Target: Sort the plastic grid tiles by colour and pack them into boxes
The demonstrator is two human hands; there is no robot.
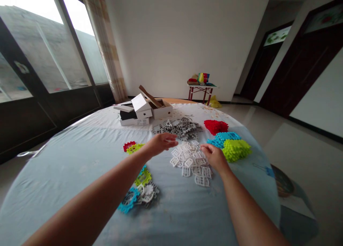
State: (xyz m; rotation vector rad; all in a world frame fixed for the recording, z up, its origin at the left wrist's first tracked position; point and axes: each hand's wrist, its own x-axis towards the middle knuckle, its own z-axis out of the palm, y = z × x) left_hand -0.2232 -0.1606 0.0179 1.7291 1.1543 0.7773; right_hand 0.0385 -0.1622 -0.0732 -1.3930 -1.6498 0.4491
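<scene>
My left hand [163, 143] hovers at the left edge of a pile of white plastic window-shaped pieces [189, 155]. Its fingers are stretched forward and apart, and I see nothing held in them. On the right side of that pile, my right hand [213, 155] has its fingers curled together at the pieces; whatever they pinch is too small to make out. Just behind lies a heap of grey and black interlocking plastic tiles [182, 127]. Close to the right hand are stacks of lime green tiles [237, 150], blue tiles [224, 138] and red tiles [215, 126].
A smaller group with a blue gear-shaped piece [129, 200] and grey pieces [148, 194] lies front left, partly behind my left forearm. Lime [134, 148] and red [129, 146] tiles lie beyond it. Opened cardboard boxes [142, 110] stand at the table's back.
</scene>
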